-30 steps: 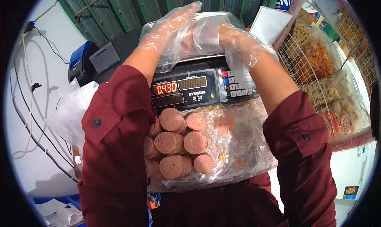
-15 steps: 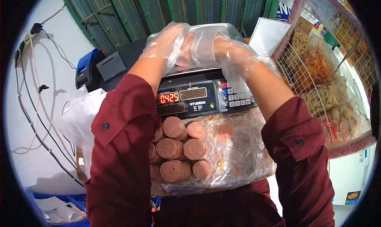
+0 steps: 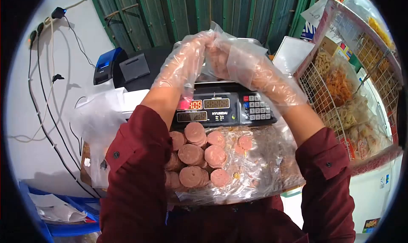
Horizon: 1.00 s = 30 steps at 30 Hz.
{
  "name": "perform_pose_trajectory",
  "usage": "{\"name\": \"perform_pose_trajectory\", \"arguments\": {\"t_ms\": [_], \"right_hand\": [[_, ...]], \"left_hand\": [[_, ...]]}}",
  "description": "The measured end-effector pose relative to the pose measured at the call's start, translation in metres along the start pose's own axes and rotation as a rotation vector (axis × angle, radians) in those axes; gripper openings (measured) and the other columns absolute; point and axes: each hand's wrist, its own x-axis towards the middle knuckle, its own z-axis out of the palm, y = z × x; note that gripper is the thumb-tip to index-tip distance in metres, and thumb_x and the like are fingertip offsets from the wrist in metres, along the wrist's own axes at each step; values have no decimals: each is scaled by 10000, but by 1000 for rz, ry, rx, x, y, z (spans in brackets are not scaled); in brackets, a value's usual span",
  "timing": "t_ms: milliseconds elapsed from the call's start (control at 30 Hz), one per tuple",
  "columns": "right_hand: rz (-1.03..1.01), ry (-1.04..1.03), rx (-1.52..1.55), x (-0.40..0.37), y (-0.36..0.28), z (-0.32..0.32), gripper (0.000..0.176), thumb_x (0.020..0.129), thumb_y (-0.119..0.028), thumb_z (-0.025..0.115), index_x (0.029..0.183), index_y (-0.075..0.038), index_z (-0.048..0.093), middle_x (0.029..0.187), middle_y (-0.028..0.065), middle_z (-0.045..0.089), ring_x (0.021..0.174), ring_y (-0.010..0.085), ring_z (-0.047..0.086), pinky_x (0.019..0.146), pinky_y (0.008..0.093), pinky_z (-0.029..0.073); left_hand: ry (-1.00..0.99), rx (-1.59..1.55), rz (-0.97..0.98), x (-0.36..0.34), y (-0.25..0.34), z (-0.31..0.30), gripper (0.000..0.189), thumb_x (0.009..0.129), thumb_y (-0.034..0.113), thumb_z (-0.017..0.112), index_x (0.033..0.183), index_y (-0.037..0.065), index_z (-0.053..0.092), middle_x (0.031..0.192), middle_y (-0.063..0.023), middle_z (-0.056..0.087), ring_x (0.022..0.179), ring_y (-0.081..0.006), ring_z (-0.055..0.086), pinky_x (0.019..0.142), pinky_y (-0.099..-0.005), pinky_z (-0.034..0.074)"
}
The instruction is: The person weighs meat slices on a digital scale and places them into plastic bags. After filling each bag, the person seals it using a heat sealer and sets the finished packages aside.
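Both my hands wear thin clear plastic gloves and are raised over the weighing scale (image 3: 238, 111). My left hand (image 3: 191, 54) is closed, its fingers pinching the top of a clear plastic bag (image 3: 216, 32). My right hand (image 3: 240, 60) is closed on the bag's other side. Pinkish meat shows through the plastic between them; the fingers partly hide it. A steel pan (image 3: 204, 78) on the scale lies under the hands. In front of the scale stand several stacks of round pink meat slices (image 3: 191, 155) on a plastic-covered board (image 3: 272, 170), with a few loose slices (image 3: 244, 143) to their right.
A blue and black printer (image 3: 108, 64) sits at the left back, near wall cables (image 3: 38, 98). Thin plastic bags (image 3: 100, 124) lie left of the scale. A wire rack (image 3: 327, 77) with bagged food stands right. A blue crate (image 3: 63, 230) is at lower left.
My hands have drawn together and lifted the meat bag off the pan. The red display reading has changed from 0.425 to a partly covered, different number. My view has shifted slightly.
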Motion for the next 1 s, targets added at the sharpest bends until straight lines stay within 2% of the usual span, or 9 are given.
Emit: {"name": "perform_pose_trajectory", "arguments": {"t_ms": [67, 200, 233, 333, 500, 567, 600, 833, 1000], "right_hand": [[266, 196, 828, 3, -11, 8, 197, 968, -116, 601, 1130, -9, 631, 699, 23, 600, 535, 152, 575, 489, 224, 486], [626, -55, 1388, 2, 59, -61, 133, 969, -152, 554, 1029, -66, 637, 700, 117, 617, 645, 250, 653, 548, 318, 531], [526, -97, 988, -1, 59, -70, 158, 952, -197, 541, 936, -83, 648, 749, 157, 649, 681, 297, 669, 582, 388, 538], [887, 198, 1597, -8, 35, -58, 185, 930, -234, 551, 914, -87, 661, 772, 154, 670, 675, 302, 673, 612, 414, 542], [519, -879, 1677, 6, 107, -76, 424, 978, -437, 566, 994, -27, 671, 936, 186, 691, 892, 308, 669, 780, 377, 515], [1563, -498, 2577, -9, 85, -79, 229, 930, -120, 658, 1093, 38, 631, 1052, 157, 672, 918, 193, 672, 786, 302, 575], [1694, -389, 2696, -12, 78, -77, 221, 933, -138, 649, 1075, 31, 636, 1026, 153, 668, 898, 195, 664, 775, 303, 568], [1478, -312, 2616, -14, 28, -40, 265, 958, -264, 584, 949, -14, 673, 840, 128, 636, 756, 206, 604, 697, 316, 517], [1416, -230, 2482, -8, 23, -34, 344, 971, -335, 546, 877, -40, 694, 734, 114, 618, 674, 213, 569, 653, 323, 488]], "left_hand": [[54, 71, -73, 22, -10, -5, 283, 999, 243, 588, 1175, 29, 640, 1190, -101, 648, 1152, -190, 587, 1044, -294, 425], [-9, -59, 52, 55, -37, -13, 240, 1007, 246, 586, 1132, 45, 627, 1093, -77, 648, 1059, -191, 615, 963, -332, 478], [-51, -67, 45, 81, -58, -23, 259, 1014, 245, 561, 1160, 39, 619, 1099, -110, 648, 1004, -219, 626, 916, -355, 500], [-89, 237, 239, 34, -18, -2, 223, 1013, 198, 563, 1118, 8, 616, 1068, -104, 654, 981, -208, 647, 878, -336, 535], [83, -354, 55, 46, -24, 4, 215, 1023, 138, 501, 1085, -42, 601, 1040, -169, 647, 940, -275, 658, 881, -397, 550], [100, -420, 44, 37, -16, 12, 213, 1000, 159, 531, 1042, -23, 633, 1004, -149, 655, 895, -263, 657, 825, -377, 550], [118, -486, 30, 31, -10, 18, 213, 977, 180, 560, 999, -4, 666, 969, -128, 664, 851, -251, 657, 769, -358, 551], [65, -67, 0, 24, 4, 25, 241, 1034, 215, 502, 1129, 22, 610, 1058, -109, 646, 955, -221, 627, 843, -349, 506], [45, 702, 342, 88, -39, -5, 246, 1011, 266, 558, 1130, 65, 635, 1044, -73, 652, 940, -200, 607, 847, -328, 478]]}}
